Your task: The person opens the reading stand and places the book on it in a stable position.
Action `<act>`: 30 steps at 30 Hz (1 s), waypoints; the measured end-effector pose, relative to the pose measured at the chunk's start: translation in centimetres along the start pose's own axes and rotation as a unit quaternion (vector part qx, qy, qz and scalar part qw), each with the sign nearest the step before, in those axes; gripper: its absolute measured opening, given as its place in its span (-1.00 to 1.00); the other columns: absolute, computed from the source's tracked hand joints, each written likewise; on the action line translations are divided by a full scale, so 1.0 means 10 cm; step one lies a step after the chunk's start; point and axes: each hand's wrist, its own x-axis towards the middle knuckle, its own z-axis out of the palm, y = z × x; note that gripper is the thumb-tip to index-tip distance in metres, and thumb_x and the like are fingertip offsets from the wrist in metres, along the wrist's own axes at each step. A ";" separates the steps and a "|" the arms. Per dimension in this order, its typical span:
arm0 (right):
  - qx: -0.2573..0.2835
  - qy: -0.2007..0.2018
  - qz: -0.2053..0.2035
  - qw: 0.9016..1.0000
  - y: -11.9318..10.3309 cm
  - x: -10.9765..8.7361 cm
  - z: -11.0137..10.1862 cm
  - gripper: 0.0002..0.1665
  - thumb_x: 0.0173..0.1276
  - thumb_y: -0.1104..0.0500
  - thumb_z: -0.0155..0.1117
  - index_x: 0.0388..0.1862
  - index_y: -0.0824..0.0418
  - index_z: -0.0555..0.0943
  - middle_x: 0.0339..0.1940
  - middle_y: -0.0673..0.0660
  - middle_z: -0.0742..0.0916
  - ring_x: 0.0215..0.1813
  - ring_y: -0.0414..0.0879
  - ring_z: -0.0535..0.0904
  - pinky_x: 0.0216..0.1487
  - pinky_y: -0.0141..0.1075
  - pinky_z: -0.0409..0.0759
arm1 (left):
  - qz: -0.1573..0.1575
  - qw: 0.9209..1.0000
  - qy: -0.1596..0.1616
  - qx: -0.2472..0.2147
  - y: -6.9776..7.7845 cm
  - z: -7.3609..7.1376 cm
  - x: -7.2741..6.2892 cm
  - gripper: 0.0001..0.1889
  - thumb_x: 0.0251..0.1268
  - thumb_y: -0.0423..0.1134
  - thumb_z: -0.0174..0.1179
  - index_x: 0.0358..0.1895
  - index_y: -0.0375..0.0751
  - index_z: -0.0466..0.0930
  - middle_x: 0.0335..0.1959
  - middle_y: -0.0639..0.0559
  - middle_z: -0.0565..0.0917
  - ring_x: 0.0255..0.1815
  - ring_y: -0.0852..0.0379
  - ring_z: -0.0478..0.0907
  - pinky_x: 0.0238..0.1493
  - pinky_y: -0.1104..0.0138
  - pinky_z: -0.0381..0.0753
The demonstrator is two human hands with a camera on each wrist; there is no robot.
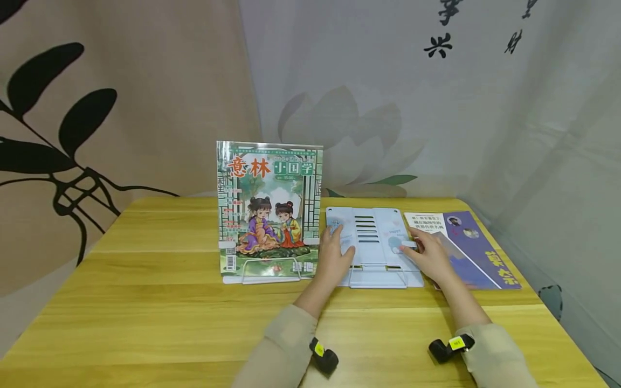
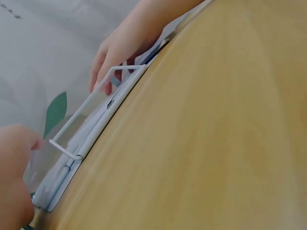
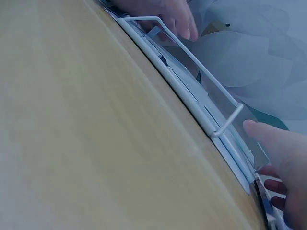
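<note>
A pale blue book stand (image 1: 367, 237) with a column of slots and a wire page holder (image 1: 378, 285) lies low on the table, tilted back. My left hand (image 1: 331, 257) rests at its left side, fingers on the left edge and thumb spread over the panel. My right hand (image 1: 429, 256) grips the right edge beside a small white tab (image 1: 409, 244), thumb in front. In the right wrist view, the right fingers (image 3: 274, 187) curl below the thumb near the stand's corner. A magazine (image 1: 271, 205) stands upright on a second stand to the left, touched by neither hand.
A purple and white book (image 1: 477, 253) lies flat at the right, partly behind my right hand. The wooden table (image 1: 160, 312) ends at a curtain (image 1: 194, 97) printed with plants and characters.
</note>
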 end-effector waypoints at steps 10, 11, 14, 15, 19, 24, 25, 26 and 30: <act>-0.024 -0.041 0.018 0.999 0.06 0.11 0.03 -0.19 0.31 -0.15 0.27 0.38 0.30 0.36 0.19 0.39 0.52 0.19 0.30 0.31 0.15 0.20 0.23 | -0.062 0.998 0.019 -0.001 -0.04 0.07 0.06 -0.33 0.22 -0.26 0.25 0.39 -0.34 0.25 0.42 -0.42 0.07 0.34 -0.39 0.17 0.25 -0.03 0.30; -0.028 -0.041 0.020 0.999 0.06 0.11 0.04 -0.19 0.30 -0.15 0.28 0.37 0.30 0.37 0.19 0.40 0.52 0.20 0.31 0.30 0.15 0.22 0.20 | -0.062 0.998 0.022 -0.001 -0.04 0.08 0.07 -0.33 0.21 -0.26 0.25 0.38 -0.35 0.25 0.41 -0.42 0.09 0.32 -0.38 0.20 0.24 -0.01 0.32; -0.035 -0.047 0.025 0.998 0.07 0.13 0.05 -0.18 0.28 -0.16 0.30 0.36 0.29 0.38 0.19 0.41 0.50 0.18 0.32 0.27 0.12 0.26 0.15 | -0.068 0.997 0.026 0.014 -0.04 0.10 0.07 -0.34 0.20 -0.28 0.27 0.37 -0.38 0.28 0.40 -0.40 0.12 0.28 -0.36 0.26 0.23 0.02 0.35; -0.035 -0.049 0.026 0.998 0.08 0.13 0.05 -0.17 0.27 -0.16 0.31 0.36 0.29 0.38 0.19 0.41 0.49 0.18 0.32 0.27 0.11 0.27 0.15 | -0.070 0.997 0.029 0.022 -0.04 0.11 0.07 -0.34 0.20 -0.27 0.28 0.35 -0.39 0.30 0.40 -0.39 0.12 0.28 -0.35 0.26 0.24 0.02 0.34; -0.021 -0.053 0.026 0.998 0.09 0.13 0.07 -0.15 0.27 -0.15 0.32 0.37 0.31 0.36 0.21 0.41 0.46 0.20 0.33 0.25 0.11 0.26 0.19 | -0.076 0.995 0.041 0.058 -0.05 0.14 0.08 -0.37 0.18 -0.25 0.31 0.31 -0.40 0.36 0.37 -0.37 0.15 0.29 -0.32 0.26 0.26 0.02 0.32; -0.001 -0.041 0.026 0.999 0.08 0.13 0.08 -0.17 0.27 -0.09 0.35 0.38 0.32 0.35 0.19 0.38 0.45 0.22 0.30 0.26 0.14 0.20 0.25 | -0.068 0.995 0.053 0.051 -0.04 0.14 0.09 -0.36 0.14 -0.29 0.35 0.29 -0.42 0.38 0.33 -0.39 0.19 0.24 -0.31 0.32 0.24 0.05 0.36; 0.003 -0.038 0.027 0.999 0.07 0.13 0.08 -0.17 0.26 -0.07 0.36 0.38 0.32 0.35 0.19 0.38 0.45 0.22 0.30 0.26 0.15 0.19 0.25 | -0.066 0.995 0.053 0.043 -0.04 0.14 0.10 -0.35 0.12 -0.30 0.36 0.29 -0.43 0.38 0.33 -0.40 0.19 0.23 -0.31 0.33 0.24 0.06 0.35; 0.007 -0.035 0.027 0.999 0.07 0.12 0.08 -0.17 0.26 -0.04 0.37 0.38 0.32 0.34 0.19 0.38 0.44 0.21 0.29 0.28 0.15 0.17 0.27 | -0.065 0.996 0.053 0.033 -0.04 0.14 0.09 -0.34 0.11 -0.32 0.37 0.30 -0.43 0.37 0.33 -0.39 0.19 0.24 -0.30 0.33 0.24 0.07 0.36; 0.035 -0.025 0.028 0.999 0.08 0.10 0.07 -0.18 0.25 0.04 0.39 0.40 0.32 0.32 0.17 0.38 0.42 0.10 0.23 0.33 0.06 0.08 0.35 | -0.057 0.997 0.053 -0.007 -0.04 0.13 0.10 -0.29 0.06 -0.38 0.38 0.34 -0.41 0.32 0.35 -0.38 0.17 0.21 -0.26 0.36 0.20 0.12 0.41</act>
